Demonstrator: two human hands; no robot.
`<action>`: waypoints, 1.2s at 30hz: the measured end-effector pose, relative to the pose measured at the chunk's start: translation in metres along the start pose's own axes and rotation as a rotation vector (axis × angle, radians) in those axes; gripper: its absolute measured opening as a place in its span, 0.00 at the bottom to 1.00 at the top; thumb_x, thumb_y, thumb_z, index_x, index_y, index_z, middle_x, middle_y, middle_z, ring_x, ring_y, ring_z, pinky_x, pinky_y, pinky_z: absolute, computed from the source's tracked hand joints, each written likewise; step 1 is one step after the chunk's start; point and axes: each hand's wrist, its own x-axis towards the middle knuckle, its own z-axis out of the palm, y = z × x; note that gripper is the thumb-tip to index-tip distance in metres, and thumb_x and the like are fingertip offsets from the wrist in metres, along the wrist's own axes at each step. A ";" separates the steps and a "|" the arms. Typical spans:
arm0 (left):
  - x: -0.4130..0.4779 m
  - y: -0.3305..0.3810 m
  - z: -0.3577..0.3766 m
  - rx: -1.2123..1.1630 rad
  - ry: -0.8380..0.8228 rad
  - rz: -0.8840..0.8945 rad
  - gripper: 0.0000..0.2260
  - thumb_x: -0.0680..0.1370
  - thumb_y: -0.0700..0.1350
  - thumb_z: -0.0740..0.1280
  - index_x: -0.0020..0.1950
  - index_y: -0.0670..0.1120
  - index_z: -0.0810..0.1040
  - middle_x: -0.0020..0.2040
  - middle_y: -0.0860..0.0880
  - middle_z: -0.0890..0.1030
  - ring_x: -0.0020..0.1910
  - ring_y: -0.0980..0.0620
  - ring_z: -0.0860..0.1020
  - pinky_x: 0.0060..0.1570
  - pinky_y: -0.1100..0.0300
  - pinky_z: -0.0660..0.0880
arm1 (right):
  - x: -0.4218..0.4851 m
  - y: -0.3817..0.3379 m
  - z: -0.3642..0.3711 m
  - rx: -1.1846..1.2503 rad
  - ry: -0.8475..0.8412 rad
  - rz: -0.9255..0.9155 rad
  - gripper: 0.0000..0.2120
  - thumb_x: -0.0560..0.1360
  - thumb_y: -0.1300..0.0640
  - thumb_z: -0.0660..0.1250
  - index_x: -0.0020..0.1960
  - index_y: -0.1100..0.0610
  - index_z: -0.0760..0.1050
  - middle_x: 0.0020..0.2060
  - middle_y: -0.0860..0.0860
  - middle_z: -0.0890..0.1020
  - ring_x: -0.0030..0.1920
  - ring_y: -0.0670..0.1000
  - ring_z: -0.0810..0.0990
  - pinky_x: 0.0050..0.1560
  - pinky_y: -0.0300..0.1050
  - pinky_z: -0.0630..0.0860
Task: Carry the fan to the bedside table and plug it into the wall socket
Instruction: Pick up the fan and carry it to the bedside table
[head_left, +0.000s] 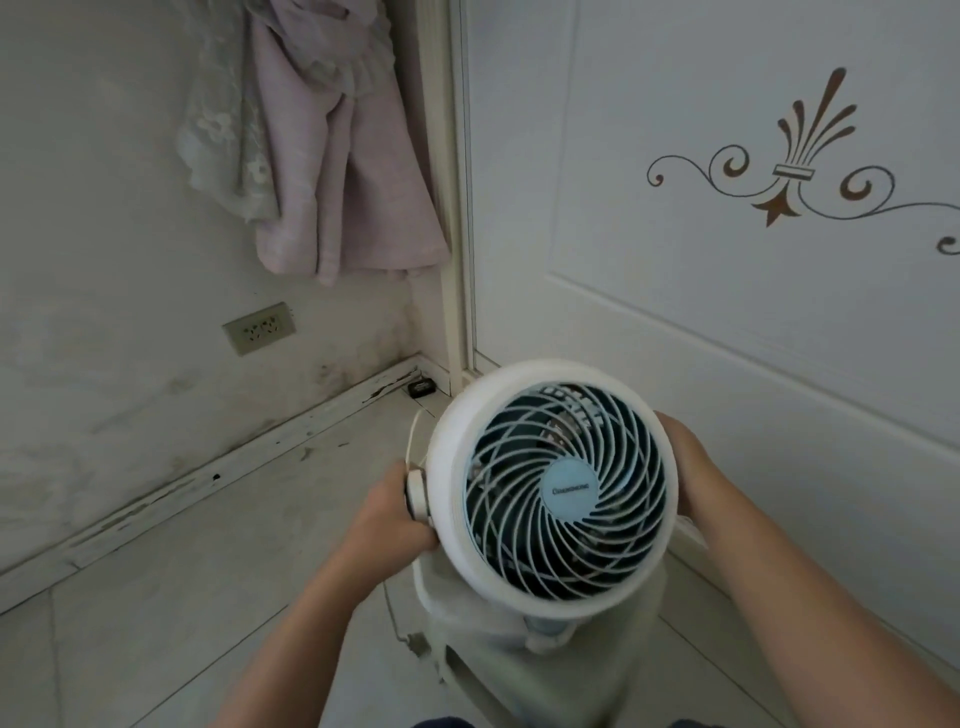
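Observation:
A small round white fan with a pale blue spiral grille faces up toward me, low in the middle of the view. My left hand grips its left side by the pivot knob. My right hand holds its right rim. A thin white cord loops up behind the fan's left edge. The fan is over a pale boxy stand or appliance on the floor; I cannot tell if they touch. A wall socket sits low on the left wall, with nothing plugged in.
A white wardrobe door with a brown scroll ornament fills the right side. Pink and lace curtains hang in the corner. A small dark object lies by the scuffed skirting board. Pale tiled floor spreads at lower left.

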 end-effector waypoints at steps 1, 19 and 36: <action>0.003 0.014 -0.011 -0.018 0.004 -0.003 0.21 0.65 0.32 0.73 0.54 0.41 0.71 0.49 0.40 0.79 0.49 0.40 0.79 0.46 0.39 0.79 | -0.004 -0.018 0.001 -0.002 0.000 -0.024 0.18 0.73 0.63 0.61 0.26 0.56 0.76 0.20 0.52 0.78 0.30 0.55 0.73 0.42 0.52 0.70; -0.070 0.435 -0.250 -0.044 0.008 0.193 0.23 0.65 0.29 0.72 0.59 0.40 0.76 0.51 0.39 0.83 0.52 0.39 0.81 0.51 0.40 0.79 | -0.192 -0.493 -0.052 0.069 0.083 -0.121 0.06 0.70 0.63 0.62 0.35 0.59 0.74 0.32 0.58 0.77 0.36 0.57 0.74 0.42 0.52 0.70; -0.120 0.678 -0.256 0.057 -0.386 0.602 0.21 0.53 0.36 0.65 0.44 0.48 0.78 0.23 0.59 0.78 0.21 0.62 0.71 0.20 0.71 0.65 | -0.386 -0.616 -0.181 0.325 0.452 -0.367 0.09 0.73 0.63 0.60 0.36 0.60 0.75 0.33 0.57 0.77 0.35 0.57 0.75 0.43 0.49 0.73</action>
